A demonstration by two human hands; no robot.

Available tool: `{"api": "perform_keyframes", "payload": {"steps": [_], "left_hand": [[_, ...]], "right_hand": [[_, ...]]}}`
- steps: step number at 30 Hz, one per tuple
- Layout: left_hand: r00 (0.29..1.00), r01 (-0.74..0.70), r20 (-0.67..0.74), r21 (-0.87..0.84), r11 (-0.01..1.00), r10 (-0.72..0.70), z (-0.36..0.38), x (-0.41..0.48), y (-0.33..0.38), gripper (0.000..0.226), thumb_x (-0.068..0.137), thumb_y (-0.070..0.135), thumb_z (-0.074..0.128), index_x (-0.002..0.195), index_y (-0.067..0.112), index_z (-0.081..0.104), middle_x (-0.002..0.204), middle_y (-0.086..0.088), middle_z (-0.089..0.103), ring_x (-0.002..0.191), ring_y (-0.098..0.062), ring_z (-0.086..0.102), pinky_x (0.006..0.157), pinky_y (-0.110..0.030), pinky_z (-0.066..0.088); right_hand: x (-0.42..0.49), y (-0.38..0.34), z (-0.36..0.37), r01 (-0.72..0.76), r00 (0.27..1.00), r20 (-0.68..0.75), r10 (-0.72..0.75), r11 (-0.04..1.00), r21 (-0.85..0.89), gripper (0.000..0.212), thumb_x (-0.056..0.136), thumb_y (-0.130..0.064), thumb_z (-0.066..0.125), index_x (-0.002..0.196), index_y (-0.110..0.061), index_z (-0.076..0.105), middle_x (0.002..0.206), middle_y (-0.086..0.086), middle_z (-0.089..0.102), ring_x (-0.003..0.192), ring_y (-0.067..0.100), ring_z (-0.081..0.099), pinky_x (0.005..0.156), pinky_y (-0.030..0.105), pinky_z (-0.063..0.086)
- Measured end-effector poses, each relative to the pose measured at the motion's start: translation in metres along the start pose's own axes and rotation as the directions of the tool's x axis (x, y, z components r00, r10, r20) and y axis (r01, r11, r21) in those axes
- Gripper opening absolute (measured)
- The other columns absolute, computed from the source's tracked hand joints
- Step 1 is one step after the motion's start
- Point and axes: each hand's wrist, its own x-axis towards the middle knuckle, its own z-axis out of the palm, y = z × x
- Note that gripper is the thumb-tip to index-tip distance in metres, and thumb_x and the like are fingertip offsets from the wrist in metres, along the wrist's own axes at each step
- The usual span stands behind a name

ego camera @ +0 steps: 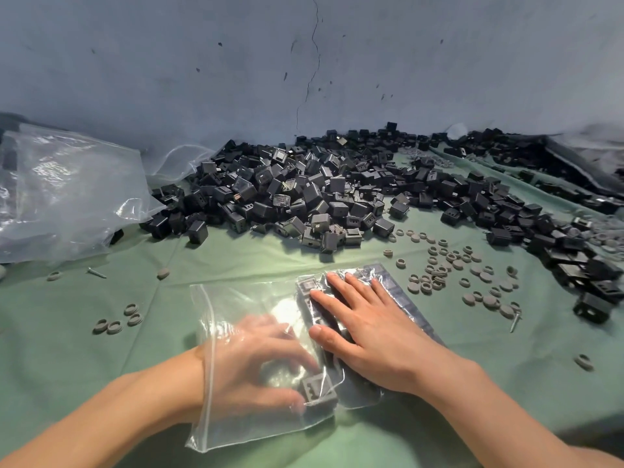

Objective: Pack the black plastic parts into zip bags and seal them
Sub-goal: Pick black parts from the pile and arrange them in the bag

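Packing stage: mid-fill, as I judge it; rows of black parts (pixel 398 288) already lie inside the zip bag (pixel 236 420), and the loose part (pixel 319 388) is going in.
Bag place: flat on the desk (pixel 67 332), near centre, mouth (pixel 206 332) at left, not sealed.
Left grip (pixel 256 363): inside the bag, fingers curled, pinching the loose part at the near edge.
Right grip (pixel 368 329): fingers spread flat on top, pressing the rows.
Left to do: finish filling, seal.
Pile (pixel 304 190): far centre, large; many bags remain.
Around: grey rings (pixel 456 275) right; big clear bag (pixel 60 194) far left.
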Motion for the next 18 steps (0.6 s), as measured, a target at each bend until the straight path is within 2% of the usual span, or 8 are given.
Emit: {"api": "perform_keyframes", "payload": {"steps": [5, 11, 13, 15, 18], "left_hand": [[0.994, -0.068, -0.079, 0.051, 0.996, 0.072, 0.003, 0.012, 0.009, 0.031, 0.084, 0.061, 0.061, 0.107, 0.041, 0.067, 0.101, 0.028, 0.057, 0.100, 0.011, 0.042, 0.094, -0.015, 0.030], [0.989, -0.008, -0.146, -0.029, 1.000, 0.003, 0.011, 0.010, 0.016, 0.027, 0.083, 0.060, 0.056, 0.085, 0.034, 0.062, 0.092, 0.019, 0.056, 0.097, 0.003, 0.045, 0.086, -0.022, 0.040], [0.987, -0.020, -0.158, 0.014, 1.000, 0.022, 0.011, 0.013, 0.020, 0.024, 0.086, 0.055, 0.059, 0.081, 0.031, 0.060, 0.094, 0.016, 0.058, 0.096, 0.002, 0.047, 0.082, -0.019, 0.041], [0.983, -0.016, -0.183, 0.081, 0.997, 0.031, 0.010, 0.014, 0.024, 0.027, 0.087, 0.054, 0.060, 0.077, 0.030, 0.055, 0.088, 0.012, 0.057, 0.084, 0.001, 0.047, 0.070, -0.015, 0.039], [0.969, 0.021, -0.245, 0.155, 0.988, 0.017, 0.013, 0.017, 0.023, 0.032, 0.089, 0.059, 0.049, 0.076, 0.030, 0.052, 0.085, 0.007, 0.057, 0.075, -0.004, 0.048, 0.066, -0.020, 0.040]], "right_hand": [[0.000, 0.000, 0.000, 0.001, 1.000, 0.001, -0.001, 1.000, 0.001, 0.071, 0.092, -0.077, 0.006, 0.155, -0.047, -0.005, 0.165, -0.012, -0.014, 0.150, 0.008, -0.022, 0.122, 0.044, -0.013], [-0.001, 0.000, 0.001, 0.006, 1.000, -0.023, -0.006, 1.000, 0.012, 0.072, 0.091, -0.079, 0.008, 0.155, -0.047, -0.001, 0.166, -0.011, -0.010, 0.151, 0.010, -0.018, 0.123, 0.044, -0.012], [-0.001, 0.000, 0.002, 0.000, 0.999, -0.048, 0.001, 1.000, 0.009, 0.072, 0.092, -0.078, 0.011, 0.156, -0.046, 0.003, 0.167, -0.010, -0.006, 0.152, 0.012, -0.014, 0.123, 0.043, -0.011], [-0.001, -0.001, 0.002, -0.003, 0.997, -0.071, 0.003, 1.000, -0.004, 0.071, 0.092, -0.075, 0.014, 0.156, -0.044, 0.005, 0.167, -0.008, -0.003, 0.153, 0.014, -0.010, 0.123, 0.043, -0.010], [-0.001, -0.005, 0.002, -0.005, 0.997, -0.075, 0.003, 1.000, -0.020, 0.071, 0.092, -0.073, 0.014, 0.156, -0.043, 0.006, 0.167, -0.008, -0.002, 0.153, 0.016, -0.008, 0.123, 0.045, -0.010]]}}
